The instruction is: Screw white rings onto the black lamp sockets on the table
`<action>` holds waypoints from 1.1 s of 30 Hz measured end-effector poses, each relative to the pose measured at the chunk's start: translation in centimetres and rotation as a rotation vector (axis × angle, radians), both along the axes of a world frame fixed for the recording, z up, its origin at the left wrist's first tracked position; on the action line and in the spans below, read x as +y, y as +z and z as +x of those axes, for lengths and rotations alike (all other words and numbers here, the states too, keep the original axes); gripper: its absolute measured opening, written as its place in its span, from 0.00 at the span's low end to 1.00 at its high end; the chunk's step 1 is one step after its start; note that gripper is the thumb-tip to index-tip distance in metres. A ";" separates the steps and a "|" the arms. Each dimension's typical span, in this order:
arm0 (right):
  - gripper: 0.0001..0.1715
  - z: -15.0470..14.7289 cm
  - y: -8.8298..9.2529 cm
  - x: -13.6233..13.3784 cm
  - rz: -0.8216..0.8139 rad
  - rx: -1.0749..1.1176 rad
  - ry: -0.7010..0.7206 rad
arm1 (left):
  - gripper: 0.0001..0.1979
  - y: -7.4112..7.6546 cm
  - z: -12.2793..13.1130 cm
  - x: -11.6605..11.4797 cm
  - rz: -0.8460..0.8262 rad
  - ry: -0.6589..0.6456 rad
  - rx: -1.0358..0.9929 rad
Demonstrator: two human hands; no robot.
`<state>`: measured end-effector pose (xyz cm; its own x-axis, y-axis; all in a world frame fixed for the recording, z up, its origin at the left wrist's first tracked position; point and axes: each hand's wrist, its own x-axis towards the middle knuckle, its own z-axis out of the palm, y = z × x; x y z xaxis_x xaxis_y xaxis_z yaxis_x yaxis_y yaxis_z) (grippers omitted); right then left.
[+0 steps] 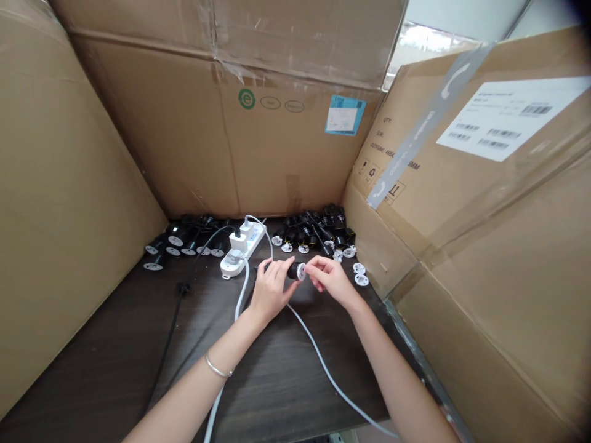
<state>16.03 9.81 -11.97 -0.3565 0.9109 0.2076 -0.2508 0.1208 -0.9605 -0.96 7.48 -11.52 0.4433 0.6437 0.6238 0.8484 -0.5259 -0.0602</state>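
A light, rigid black plastic socket is gripped at its barrel by the left hand, and at its white disc by the right hand.

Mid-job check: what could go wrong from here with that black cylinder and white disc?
The round white disc pinched against the black plastic cylinder between right hand and left hand may slip and drop. The white cable under the hands could snag. Loose white discs nearby might get knocked into the heap of black parts.
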 end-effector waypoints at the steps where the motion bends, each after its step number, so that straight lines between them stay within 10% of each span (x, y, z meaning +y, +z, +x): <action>1: 0.18 0.1 -0.1 0.2 -0.008 0.032 -0.039 | 0.22 0.0 0.0 -0.1 -0.003 -0.005 -0.003; 33: 0.20 -0.3 -0.8 0.5 -0.014 0.014 0.171 | 0.19 0.3 0.2 -0.7 0.020 -0.046 -0.126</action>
